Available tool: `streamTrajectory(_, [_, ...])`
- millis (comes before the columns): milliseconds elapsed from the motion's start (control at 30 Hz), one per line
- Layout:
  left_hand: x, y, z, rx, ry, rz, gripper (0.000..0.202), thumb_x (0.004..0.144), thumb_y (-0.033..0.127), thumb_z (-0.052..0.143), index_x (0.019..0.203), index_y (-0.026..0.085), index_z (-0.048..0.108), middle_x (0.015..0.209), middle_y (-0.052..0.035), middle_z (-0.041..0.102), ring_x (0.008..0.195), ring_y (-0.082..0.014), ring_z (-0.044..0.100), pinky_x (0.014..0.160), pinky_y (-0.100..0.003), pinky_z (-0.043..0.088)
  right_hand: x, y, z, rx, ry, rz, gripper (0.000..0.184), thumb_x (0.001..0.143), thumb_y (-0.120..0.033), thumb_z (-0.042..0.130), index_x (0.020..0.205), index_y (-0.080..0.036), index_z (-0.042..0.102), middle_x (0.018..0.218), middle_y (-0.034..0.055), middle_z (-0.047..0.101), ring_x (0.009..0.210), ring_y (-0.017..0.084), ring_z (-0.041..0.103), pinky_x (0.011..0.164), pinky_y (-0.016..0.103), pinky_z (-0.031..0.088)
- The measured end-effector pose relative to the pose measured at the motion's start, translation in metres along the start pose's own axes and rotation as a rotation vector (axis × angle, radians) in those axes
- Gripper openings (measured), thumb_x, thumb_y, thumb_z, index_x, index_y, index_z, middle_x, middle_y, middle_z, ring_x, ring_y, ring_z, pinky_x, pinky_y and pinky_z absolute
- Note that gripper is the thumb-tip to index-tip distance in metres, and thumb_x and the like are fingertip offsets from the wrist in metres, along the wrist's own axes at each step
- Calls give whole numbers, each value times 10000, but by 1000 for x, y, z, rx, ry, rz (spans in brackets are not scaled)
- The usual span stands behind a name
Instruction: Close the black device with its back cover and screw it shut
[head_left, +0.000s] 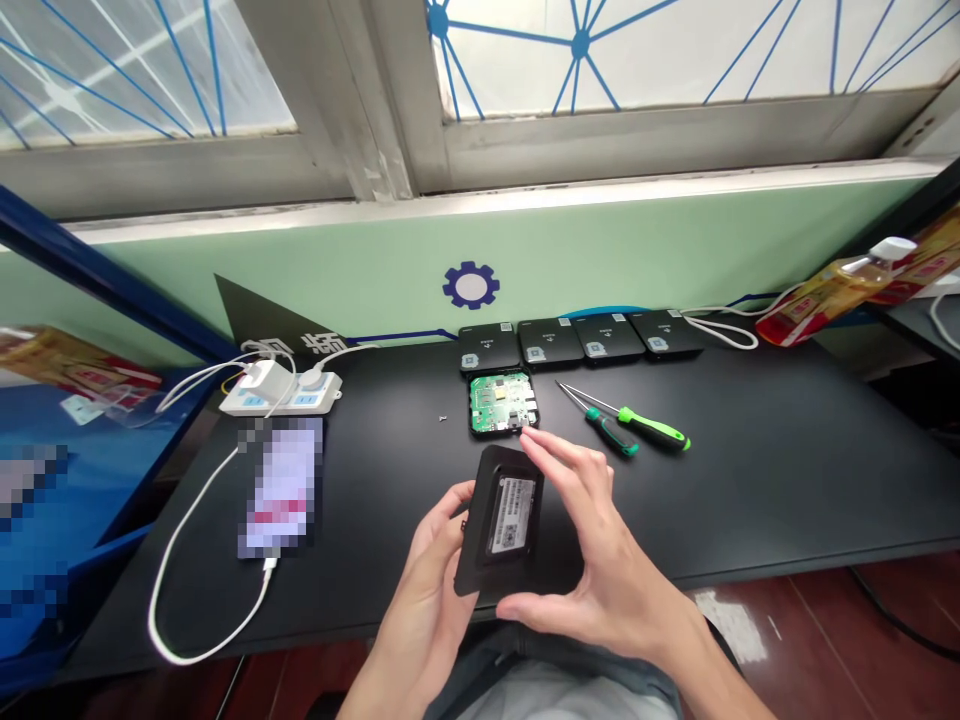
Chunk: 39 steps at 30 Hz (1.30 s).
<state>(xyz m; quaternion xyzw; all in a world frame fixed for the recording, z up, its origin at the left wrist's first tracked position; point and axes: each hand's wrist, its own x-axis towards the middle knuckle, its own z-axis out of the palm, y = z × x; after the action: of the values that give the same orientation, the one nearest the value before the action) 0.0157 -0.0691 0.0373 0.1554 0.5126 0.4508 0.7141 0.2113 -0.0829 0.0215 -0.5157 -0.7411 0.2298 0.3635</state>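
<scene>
A black plastic cover [480, 540] with a white printed label is held tilted above the front edge of the desk. My left hand [427, 590] grips it from the left side, fingers behind and thumb along the edge. Around its right side my right hand [607, 550] is spread, fingertips by the upper corner and thumb by the lower edge; whether they touch it I cannot tell. Just beyond lies an opened black case with a green circuit board [501, 402] inside. Two screwdrivers, one dark green [611, 432] and one light green [654, 428], lie right of the board.
Several closed black boxes [551, 343] stand in a row by the wall. A small screw [442, 419] lies left of the board. At left are a white power strip [319, 397] and a phone [283, 485] on a white cable [154, 590]. A drink bottle [832, 290] leans at right.
</scene>
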Motion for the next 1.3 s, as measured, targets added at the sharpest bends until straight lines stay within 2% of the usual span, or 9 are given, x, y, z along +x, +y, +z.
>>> streamTrajectory(133, [7,-9,-3,27,-51,4,604,778,484,1001,1242,216,723,1284,-105,799,1144,-312,781,901,-326,632,3,4,2,-79,-6,-77,1173,893,-445,896,1803,-283,175,1672,168,515,1475,374,522,1201,572,450])
streamTrajectory(267, [9,-14,0,33,-123,59,552,786,445,1004,1170,216,679,1213,-101,792,1137,-307,771,942,-340,615,4,11,5,-67,41,-195,1103,896,-319,855,1795,-244,219,1666,189,521,1496,368,512,1218,566,424])
streamTrajectory(400, [6,-13,11,135,-194,167,465,903,522,896,1170,197,697,1127,-114,801,1033,-278,769,960,-366,601,2,19,7,377,97,26,1155,743,-399,997,1736,-357,408,1641,125,565,1486,390,541,1255,571,419])
streamTrajectory(533, [17,-11,8,712,-123,607,305,1104,466,637,1267,228,736,1202,-116,795,1147,-302,737,1060,-432,554,-1,22,3,1121,101,358,937,760,-631,966,1579,-309,645,1617,141,632,1480,405,593,1237,558,476])
streamTrajectory(633, [39,-14,0,1237,-99,994,357,1136,297,545,1466,252,673,1517,-128,689,1449,-347,601,1215,-519,459,-1,18,-3,1484,124,491,820,841,-822,797,1459,-286,743,1543,146,704,1428,387,651,1244,566,468])
streamTrajectory(700, [53,-17,-4,1462,-140,1101,474,1145,223,496,1616,236,549,1698,-141,543,1594,-345,471,1275,-539,413,1,16,-6,1623,125,542,828,859,-887,720,1434,-293,763,1511,127,733,1393,360,678,1239,535,471])
streamTrajectory(800, [68,-23,-7,1625,-165,1145,578,1159,206,477,1730,216,383,1794,-158,411,1662,-329,381,1306,-539,390,4,14,-8,1722,93,577,822,870,-899,698,1406,-283,787,1477,110,760,1310,302,721,1193,435,502])
streamTrajectory(900, [73,-25,-7,1675,-152,1157,616,1168,236,485,1757,191,312,1796,-176,402,1670,-333,366,1313,-553,372,5,16,-8,1777,37,603,907,899,-929,622,1437,-215,773,1421,145,784,1204,265,749,1116,383,536])
streamTrajectory(1300, [46,-32,-16,1599,-218,1121,436,1151,167,483,1578,229,543,1693,-111,545,1548,-305,482,1235,-517,410,5,17,-7,1832,44,653,991,936,-965,488,1472,-170,738,1385,178,788,1087,252,762,978,366,574])
